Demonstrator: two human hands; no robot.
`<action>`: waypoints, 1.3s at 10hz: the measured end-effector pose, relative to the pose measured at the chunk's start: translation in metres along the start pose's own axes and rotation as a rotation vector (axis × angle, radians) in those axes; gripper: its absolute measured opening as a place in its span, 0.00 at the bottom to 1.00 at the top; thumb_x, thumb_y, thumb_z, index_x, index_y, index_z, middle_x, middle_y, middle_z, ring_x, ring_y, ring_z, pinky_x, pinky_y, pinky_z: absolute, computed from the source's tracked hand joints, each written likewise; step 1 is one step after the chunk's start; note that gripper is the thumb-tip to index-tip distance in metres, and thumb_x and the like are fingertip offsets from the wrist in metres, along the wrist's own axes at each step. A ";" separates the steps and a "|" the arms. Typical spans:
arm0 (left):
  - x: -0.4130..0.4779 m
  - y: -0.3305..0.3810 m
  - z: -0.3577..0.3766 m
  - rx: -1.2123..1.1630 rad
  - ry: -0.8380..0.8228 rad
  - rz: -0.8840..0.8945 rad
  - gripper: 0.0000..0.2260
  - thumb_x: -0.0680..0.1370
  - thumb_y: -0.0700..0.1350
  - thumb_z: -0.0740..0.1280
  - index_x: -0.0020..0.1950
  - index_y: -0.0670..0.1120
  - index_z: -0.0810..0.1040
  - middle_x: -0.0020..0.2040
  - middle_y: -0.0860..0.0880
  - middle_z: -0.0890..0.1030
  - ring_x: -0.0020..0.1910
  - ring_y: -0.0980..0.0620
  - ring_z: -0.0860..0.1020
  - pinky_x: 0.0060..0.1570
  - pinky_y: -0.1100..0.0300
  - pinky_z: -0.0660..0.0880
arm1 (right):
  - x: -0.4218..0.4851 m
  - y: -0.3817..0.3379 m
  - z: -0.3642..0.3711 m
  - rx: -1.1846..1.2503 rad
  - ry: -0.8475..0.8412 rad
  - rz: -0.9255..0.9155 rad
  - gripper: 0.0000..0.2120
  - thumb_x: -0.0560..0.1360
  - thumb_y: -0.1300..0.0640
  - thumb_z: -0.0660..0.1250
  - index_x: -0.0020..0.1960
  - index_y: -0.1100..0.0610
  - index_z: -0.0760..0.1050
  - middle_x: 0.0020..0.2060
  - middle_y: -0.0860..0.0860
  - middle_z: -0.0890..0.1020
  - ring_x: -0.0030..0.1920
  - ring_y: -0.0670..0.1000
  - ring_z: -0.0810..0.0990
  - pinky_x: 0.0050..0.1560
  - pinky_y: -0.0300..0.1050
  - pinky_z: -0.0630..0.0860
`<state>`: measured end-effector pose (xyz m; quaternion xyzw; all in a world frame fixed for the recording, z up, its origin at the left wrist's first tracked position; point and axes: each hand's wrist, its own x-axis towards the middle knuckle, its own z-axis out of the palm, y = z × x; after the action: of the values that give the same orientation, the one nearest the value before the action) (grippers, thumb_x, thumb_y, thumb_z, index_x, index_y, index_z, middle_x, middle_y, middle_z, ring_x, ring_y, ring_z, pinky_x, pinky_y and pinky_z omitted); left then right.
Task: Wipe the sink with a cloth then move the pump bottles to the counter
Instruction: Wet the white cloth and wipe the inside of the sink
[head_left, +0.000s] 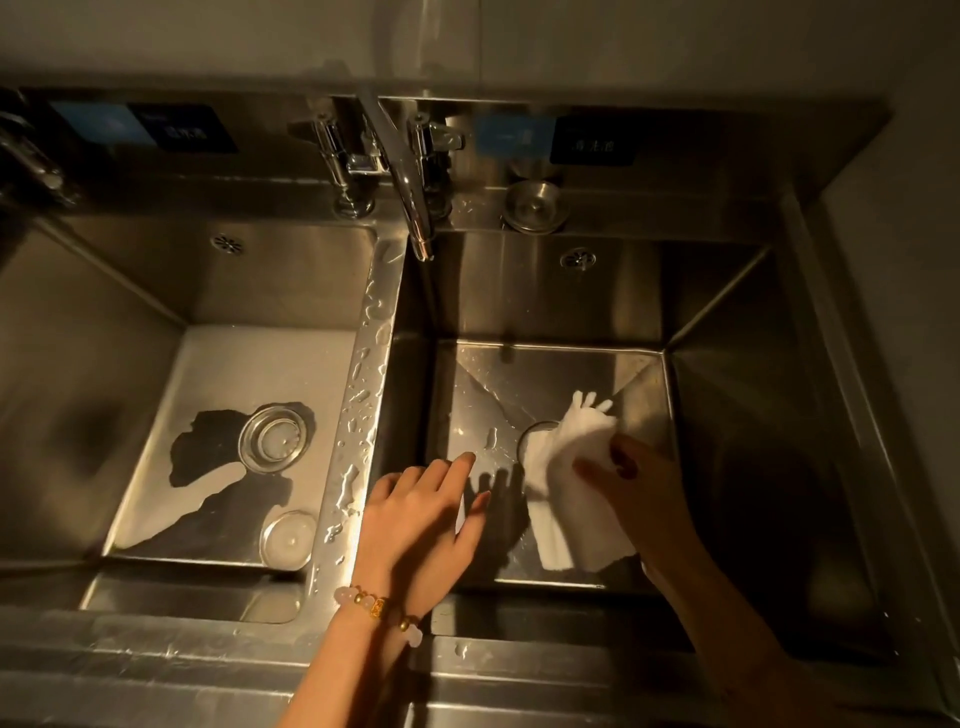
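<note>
I hold the white cloth bunched in my right hand, fingers closed on it, down in the right-hand basin of the double sink. The cloth hangs over the drain, so only part of the drain's left rim shows. My left hand hovers open just beside it, fingers spread and gripping nothing, with a beaded bracelet at the wrist. The faucet reaches over the divider, which is beaded with water. The left basin carries a strainer and a round stopper. Two dark labels on the back wall are too blurred to read. I can make out no pump bottles. The right basin wall lies in deep shadow.
</note>
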<state>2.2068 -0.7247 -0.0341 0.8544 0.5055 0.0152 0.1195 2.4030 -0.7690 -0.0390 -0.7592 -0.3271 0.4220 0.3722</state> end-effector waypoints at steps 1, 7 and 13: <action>0.007 0.006 0.005 -0.013 -0.078 -0.035 0.21 0.76 0.57 0.52 0.61 0.51 0.75 0.46 0.53 0.81 0.43 0.50 0.80 0.47 0.54 0.74 | 0.012 0.006 -0.003 0.007 -0.004 -0.002 0.08 0.73 0.61 0.67 0.51 0.64 0.76 0.41 0.52 0.78 0.43 0.51 0.76 0.39 0.34 0.71; 0.069 0.028 0.047 0.087 -0.338 -0.164 0.24 0.80 0.59 0.44 0.74 0.54 0.55 0.67 0.54 0.70 0.63 0.52 0.70 0.66 0.55 0.61 | 0.122 0.044 -0.001 0.000 -0.084 0.013 0.05 0.73 0.61 0.68 0.44 0.55 0.73 0.37 0.46 0.76 0.41 0.50 0.77 0.45 0.44 0.75; 0.093 0.013 0.081 0.118 -0.467 -0.246 0.23 0.80 0.60 0.44 0.74 0.56 0.54 0.71 0.56 0.67 0.66 0.53 0.68 0.67 0.55 0.59 | 0.250 0.071 0.043 -0.084 -0.001 -0.109 0.14 0.71 0.65 0.68 0.56 0.67 0.75 0.49 0.64 0.80 0.50 0.62 0.78 0.52 0.56 0.73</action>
<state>2.2758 -0.6654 -0.1189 0.7723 0.5645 -0.2264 0.1837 2.4854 -0.5901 -0.2132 -0.7551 -0.3854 0.3874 0.3623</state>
